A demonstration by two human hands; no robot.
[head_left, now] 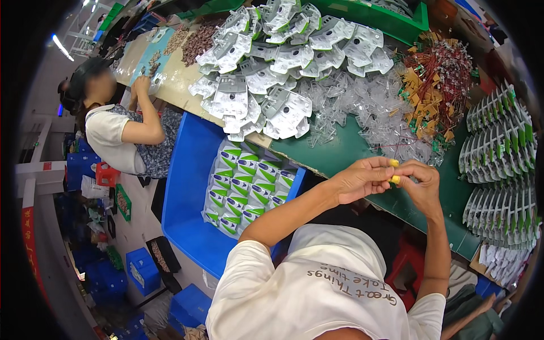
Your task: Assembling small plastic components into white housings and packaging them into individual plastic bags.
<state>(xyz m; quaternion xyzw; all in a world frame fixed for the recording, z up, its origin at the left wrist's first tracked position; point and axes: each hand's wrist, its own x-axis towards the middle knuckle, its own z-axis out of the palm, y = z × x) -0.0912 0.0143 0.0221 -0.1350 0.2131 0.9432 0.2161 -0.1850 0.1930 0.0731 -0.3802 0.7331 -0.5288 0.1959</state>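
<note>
Both of my hands meet over the front edge of the green tabletop [345, 148]. My left hand [362, 181] is closed in a pinch, its fingertips against those of my right hand [420, 186], which is pinched too. Two small yellow pieces [395, 179] show at the fingertips; whether they are finger covers or held parts I cannot make out. Anything else between the fingers is hidden. Just beyond my hands lies a heap of clear plastic parts [374, 107]. Beside it is a tangle of red wires with orange-yellow tabs and small boards [436, 79].
Grey-white plastic shells with green edges [289, 110] are piled to the left. Similar shells [496, 147] stand in rows at the right. A blue bin [187, 175] holds bagged white-and-green units [241, 184]. A green crate [416, 25] sits behind. A co-worker [127, 124] handles small parts at the far left.
</note>
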